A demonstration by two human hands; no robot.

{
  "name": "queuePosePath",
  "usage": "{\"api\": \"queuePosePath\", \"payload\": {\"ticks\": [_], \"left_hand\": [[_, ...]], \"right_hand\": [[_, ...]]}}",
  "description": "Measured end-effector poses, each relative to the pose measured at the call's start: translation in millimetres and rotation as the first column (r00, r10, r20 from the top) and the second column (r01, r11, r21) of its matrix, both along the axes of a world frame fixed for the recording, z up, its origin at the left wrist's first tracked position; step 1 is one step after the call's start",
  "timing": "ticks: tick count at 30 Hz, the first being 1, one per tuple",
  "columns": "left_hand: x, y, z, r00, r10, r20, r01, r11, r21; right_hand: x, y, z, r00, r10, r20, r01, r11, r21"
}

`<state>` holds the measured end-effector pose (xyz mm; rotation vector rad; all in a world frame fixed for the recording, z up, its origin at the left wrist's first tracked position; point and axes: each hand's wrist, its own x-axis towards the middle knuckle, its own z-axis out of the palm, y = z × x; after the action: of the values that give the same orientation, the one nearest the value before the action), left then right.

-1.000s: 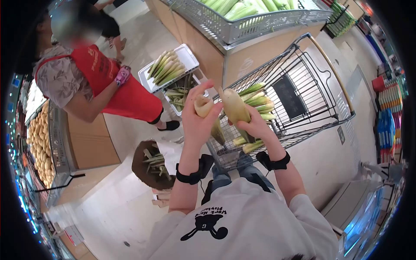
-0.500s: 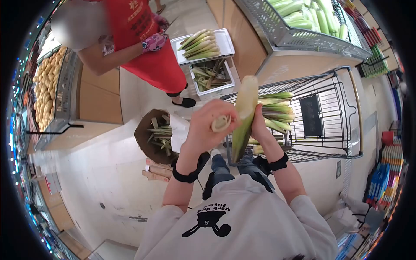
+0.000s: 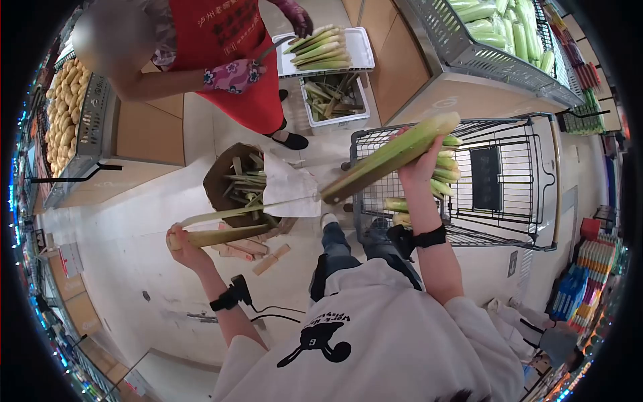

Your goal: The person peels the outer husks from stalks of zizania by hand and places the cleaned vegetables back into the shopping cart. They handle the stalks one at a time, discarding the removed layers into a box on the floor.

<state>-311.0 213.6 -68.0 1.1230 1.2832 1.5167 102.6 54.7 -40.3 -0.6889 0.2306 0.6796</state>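
My right hand (image 3: 420,167) grips a long green-and-white water bamboo stalk (image 3: 388,159) near its pale end, over the shopping cart (image 3: 356,174). Out to the left, my left hand (image 3: 185,246) is closed around peeled husk leaves (image 3: 228,236). They stretch toward the cardboard box (image 3: 216,175), one long strip reaching close to the stalk's dark tip. Green husk scraps (image 3: 244,191) lie in that box, and a white sheet (image 3: 295,191) hangs at its side. Several more water bamboo stalks (image 3: 445,177) lie in the cart, partly hidden behind my right hand.
A co-worker in a red apron (image 3: 251,94) and flowered gloves holds a knife beside a white lid (image 3: 362,53) of stalks. Below it, a white foam box (image 3: 335,122) contains husks. Wooden pieces (image 3: 271,260) lie by the cardboard box. Produce stands flank both sides.
My left hand has swung far left and down with the husk leaves, away from the stalk. My right hand has moved right and tilted the stalk. The co-worker's hands have parted.
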Motion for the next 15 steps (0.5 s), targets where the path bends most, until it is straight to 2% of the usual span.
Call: {"api": "queuePosePath", "payload": {"ticks": [2, 3, 4, 5, 6, 7, 8, 10, 11, 12, 14, 15], "left_hand": [[-6.5, 14.8, -3.4, 0.966, 0.21, -0.151, -0.208, 0.978, 0.031], [-17.1, 27.4, -13.7, 0.936, 0.328, -0.126, -0.325, 0.945, 0.041], [-30.7, 40.9, -29.7, 0.933, 0.335, -0.135, -0.332, 0.942, 0.047], [-43.1, 54.5, -47.7, 0.921, 0.356, -0.162, -0.343, 0.934, 0.103], [-46.9, 64.0, -57.5, 0.91, 0.372, -0.184, -0.347, 0.925, 0.154], [-40.3, 70.8, -59.8, 0.875, 0.342, -0.343, -0.322, 0.94, 0.114], [-30.4, 75.7, -63.2, 0.887, 0.322, -0.332, -0.304, 0.947, 0.106], [-1.3, 82.8, -69.0, 0.895, 0.164, -0.416, -0.176, 0.984, 0.009], [8.7, 83.1, -71.6, 0.885, 0.083, -0.458, -0.127, 0.99, -0.066], [11.2, 84.8, -84.6, 0.892, 0.056, -0.448, -0.099, 0.992, -0.072], [5.7, 91.3, -129.7, 0.71, 0.05, -0.703, -0.012, 0.998, 0.058], [3.0, 88.2, -142.5, 0.577, 0.041, -0.815, -0.02, 0.999, 0.037]], "right_hand": [[10.5, -9.4, -10.8, 0.997, -0.05, 0.067, 0.051, 0.998, -0.02], [23.8, -20.7, -22.9, 0.992, -0.097, 0.079, 0.098, 0.995, -0.01], [35.1, -27.5, -33.0, 0.985, -0.143, 0.092, 0.143, 0.99, 0.009], [34.5, -28.0, -13.6, 0.965, -0.238, 0.111, 0.241, 0.97, -0.016], [38.3, -33.0, -5.4, 0.962, -0.237, 0.135, 0.248, 0.966, -0.069], [37.4, -38.9, 1.7, 0.97, -0.106, 0.218, 0.131, 0.986, -0.102], [37.6, -48.4, 7.8, 0.953, 0.016, 0.302, 0.03, 0.988, -0.149], [33.3, -62.6, 11.9, 0.859, 0.337, 0.386, -0.288, 0.94, -0.181], [27.6, -65.9, 15.2, 0.83, 0.418, 0.369, -0.378, 0.908, -0.178], [18.3, -66.9, 28.5, 0.795, 0.507, 0.333, -0.439, 0.86, -0.261], [9.7, -75.1, 30.2, 0.737, 0.618, 0.276, -0.561, 0.786, -0.261], [6.0, -78.5, 29.9, 0.714, 0.637, 0.29, -0.596, 0.77, -0.227]]}}
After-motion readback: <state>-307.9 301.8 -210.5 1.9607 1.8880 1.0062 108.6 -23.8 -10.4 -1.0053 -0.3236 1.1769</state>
